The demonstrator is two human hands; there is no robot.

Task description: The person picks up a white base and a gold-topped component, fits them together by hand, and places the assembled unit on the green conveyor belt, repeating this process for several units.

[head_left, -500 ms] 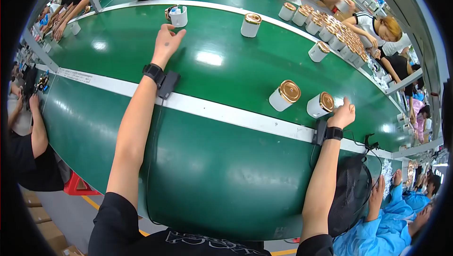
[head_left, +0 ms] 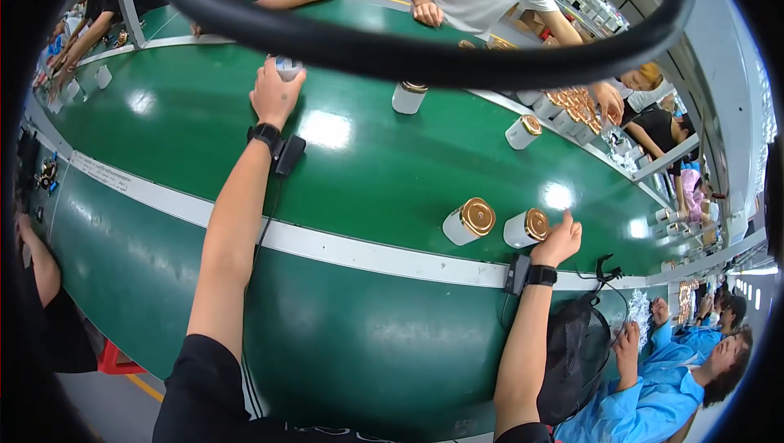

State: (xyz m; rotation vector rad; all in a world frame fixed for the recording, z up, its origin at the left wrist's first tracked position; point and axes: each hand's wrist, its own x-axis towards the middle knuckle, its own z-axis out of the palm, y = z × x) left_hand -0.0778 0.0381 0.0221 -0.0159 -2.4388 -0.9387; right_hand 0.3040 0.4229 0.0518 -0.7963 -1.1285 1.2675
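Observation:
My left hand [head_left: 276, 96] is closed around a small white container [head_left: 287, 68] with an unclear bluish-grey top, toward the far left of the green surface. The hand's fingers partly hide it. My right hand [head_left: 559, 240] is loosely curled, one digit pointing up, with nothing visible in it. Right beside it stands a white canister with a copper-coloured lid [head_left: 536, 225]; whether they touch I cannot tell. A similar canister [head_left: 469, 222] is just to its left. Another white canister [head_left: 409, 98] stands farther back, and one more [head_left: 523, 132] at the right.
A blurred black loop [head_left: 408, 63] crosses the top and hides part of the far side. A pale rail [head_left: 343, 252] runs across the green surface. Near my right forearm lie a black mesh bag [head_left: 576, 353] and cables. Grouped copper-lidded canisters [head_left: 572, 106] stand far right. Co-workers surround the line.
My left hand has closed on the white container, having been open just short of it. My right hand stays beside the canister. The view has shifted, and a black loop has entered the top.

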